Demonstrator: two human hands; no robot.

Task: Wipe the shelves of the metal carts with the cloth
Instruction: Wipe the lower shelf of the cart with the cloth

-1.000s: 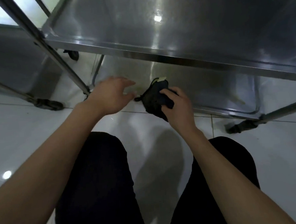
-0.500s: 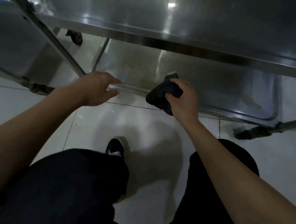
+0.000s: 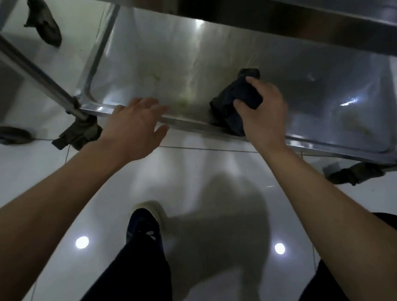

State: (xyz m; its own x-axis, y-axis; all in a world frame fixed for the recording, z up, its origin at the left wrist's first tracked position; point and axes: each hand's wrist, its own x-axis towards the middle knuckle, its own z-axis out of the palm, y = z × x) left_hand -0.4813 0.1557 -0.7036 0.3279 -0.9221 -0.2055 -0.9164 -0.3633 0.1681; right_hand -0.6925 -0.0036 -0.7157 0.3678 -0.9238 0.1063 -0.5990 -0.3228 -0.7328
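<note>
Steel fills the top of the view: the cart's bottom shelf [image 3: 210,56] lies low over the floor, shiny, with yellowish smears near its front middle and right end. Above it the edge of an upper shelf [image 3: 301,16] cuts across the top right. A slanted post [image 3: 25,65] comes down to the shelf's front left corner, and a caster [image 3: 80,134] sits just under that corner; another caster [image 3: 354,173] shows at the right end. White glossy floor [image 3: 55,182] below, two ceiling lights mirrored in it.

Right hand [image 3: 262,109] is over the front part of the shelf, fingers and thumb curled round a dark cloth [image 3: 236,99], bunched up. The cloth sits on the shelf just inside the front rim, its lower fold touching that rim.

Left hand [image 3: 133,124] hovers at the rim left of the cloth, fingers straight and slightly spread, holding nothing. Whether the fingertips touch the rim, I can't tell.

Down low, a dark shoe [image 3: 144,228] with a pale sole is planted on the floor between the arms.
</note>
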